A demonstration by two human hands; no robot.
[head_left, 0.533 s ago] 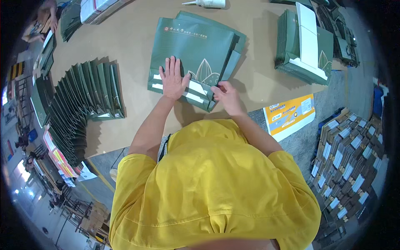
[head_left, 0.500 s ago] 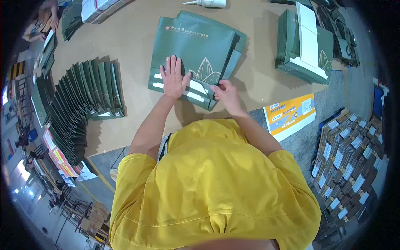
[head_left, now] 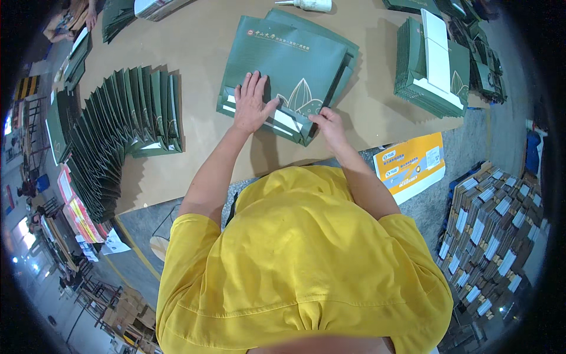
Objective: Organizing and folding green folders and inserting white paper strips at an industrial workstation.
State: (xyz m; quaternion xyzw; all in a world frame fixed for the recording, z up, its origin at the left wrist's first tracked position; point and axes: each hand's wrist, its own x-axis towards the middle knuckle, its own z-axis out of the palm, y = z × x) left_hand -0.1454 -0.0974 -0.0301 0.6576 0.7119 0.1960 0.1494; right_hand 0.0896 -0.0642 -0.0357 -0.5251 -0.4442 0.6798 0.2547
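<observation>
A flat green paper bag (head_left: 283, 68) with a gold leaf-like line drawing lies in front of me, on top of another green paper bag (head_left: 348, 56) that shows along its far and right edges. White strips show on the folded bottom end, nearest me. My left hand (head_left: 253, 109) lies on the bag with its fingers stretched out, just above the folded end. At the right corner of that end, the thumb and fingers of my right hand (head_left: 330, 127) pinch the bag's edge.
A curved row of standing green bags (head_left: 127, 112) fills the table's left. On the right stands a stack of green bags (head_left: 407, 71) with a white piece (head_left: 436, 53) on top. A white squeeze bottle (head_left: 312, 5) lies at the far edge. Another person's hand (head_left: 91, 17) shows far left.
My right hand's pinch has shifted slightly along the right corner of the folded end. The left hand stays flat on the bag. The whole view has shifted a little.
</observation>
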